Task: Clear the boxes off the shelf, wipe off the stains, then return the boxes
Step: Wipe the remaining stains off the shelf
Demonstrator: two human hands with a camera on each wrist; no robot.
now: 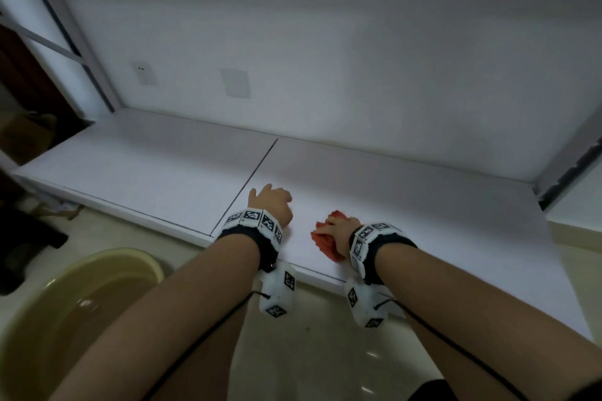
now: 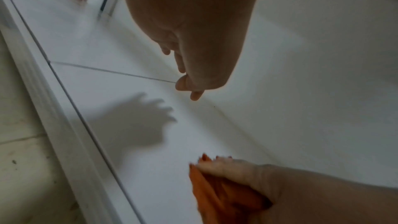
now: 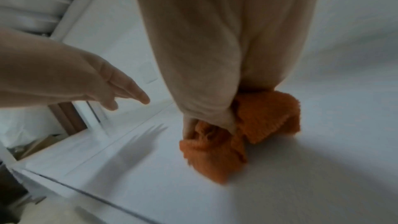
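Note:
The white shelf board [image 1: 163,166] lies low in front of me, bare of boxes, with a thin seam running across its middle. My right hand [image 1: 340,228] grips a crumpled orange cloth [image 1: 329,238] and presses it on the shelf near the front edge; the cloth [image 3: 254,125] bulges out from under the palm. My left hand [image 1: 272,200] hovers just above the shelf to the left of the cloth, fingers loosely extended and holding nothing; its shadow falls on the board. No boxes are in view.
A pale yellow-green basin [image 1: 65,312] with water stands on the tiled floor at the lower left. Metal frame posts [image 1: 65,29] rise at the shelf's left end and another at the right [image 1: 566,166]. A white wall backs the shelf.

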